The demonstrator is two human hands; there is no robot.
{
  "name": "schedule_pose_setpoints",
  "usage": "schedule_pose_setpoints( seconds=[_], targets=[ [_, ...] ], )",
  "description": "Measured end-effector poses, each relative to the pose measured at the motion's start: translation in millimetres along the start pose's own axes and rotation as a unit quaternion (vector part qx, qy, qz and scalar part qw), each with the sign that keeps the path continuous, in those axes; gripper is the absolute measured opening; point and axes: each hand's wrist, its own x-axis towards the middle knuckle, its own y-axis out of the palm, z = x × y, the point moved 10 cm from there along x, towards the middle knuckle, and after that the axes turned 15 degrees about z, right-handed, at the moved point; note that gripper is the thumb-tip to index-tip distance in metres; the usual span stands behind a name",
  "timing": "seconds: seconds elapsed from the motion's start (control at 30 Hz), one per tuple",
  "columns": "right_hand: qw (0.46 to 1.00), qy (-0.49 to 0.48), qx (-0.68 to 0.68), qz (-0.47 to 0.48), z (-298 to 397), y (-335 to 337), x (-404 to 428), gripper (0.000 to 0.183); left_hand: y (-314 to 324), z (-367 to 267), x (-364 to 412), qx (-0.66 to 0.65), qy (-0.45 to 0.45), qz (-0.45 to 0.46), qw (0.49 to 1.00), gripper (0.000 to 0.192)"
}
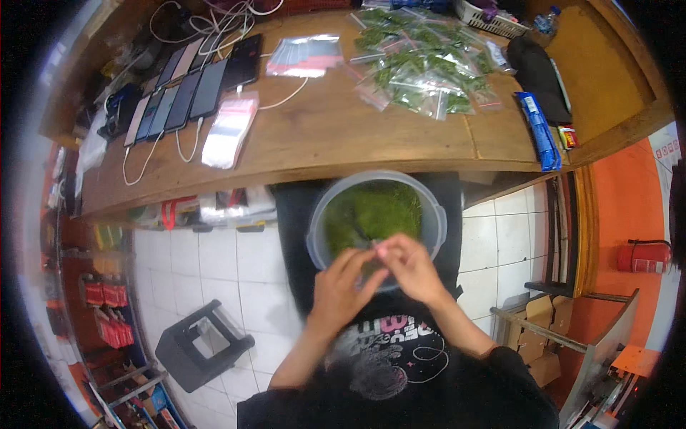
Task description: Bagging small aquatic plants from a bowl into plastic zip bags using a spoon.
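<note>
A round translucent plastic tub (440, 230) filled with green moss-like plant matter (386, 206) sits in front of me, over my lap. Above its near rim, the fingertips of my left hand (343, 284) and my right hand (412, 268) meet. They pinch a small clear zip bag (381, 250), of which a blurred pink edge shows; most of it is hidden by my fingers. A thin dark tool (360, 228), too blurred to name, lies over the moss just beyond my fingertips.
Zip bags of greenery (423, 69) are piled on the wooden table (343, 128). Empty zip bags (230, 131), several phones (185, 102) with white cables and a blue packet (538, 131) lie there too. A black stool (201, 343) stands left on the tiles.
</note>
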Motion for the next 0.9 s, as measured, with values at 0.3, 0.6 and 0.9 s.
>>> schedule_pose_setpoints(
  seconds=[0.3,0.6,0.9],
  targets=[
    [0.989,-0.086,0.115,0.029,19.5,13.1,4.7,0.013,-0.6,9.2,-8.3,-0.075,0.012,-0.062,0.995,0.031],
    [0.985,-0.149,-0.084,0.024,51.6,14.7,3.8,0.016,-12.0,7.6,-4.1,-0.074,-0.005,-0.060,0.995,0.014],
    [0.933,-0.130,-0.335,-0.014,34.8,50.7,-1.2,0.011,-26.4,23.6,-16.4,0.050,-0.049,-0.170,0.983,0.012]
  ],
)
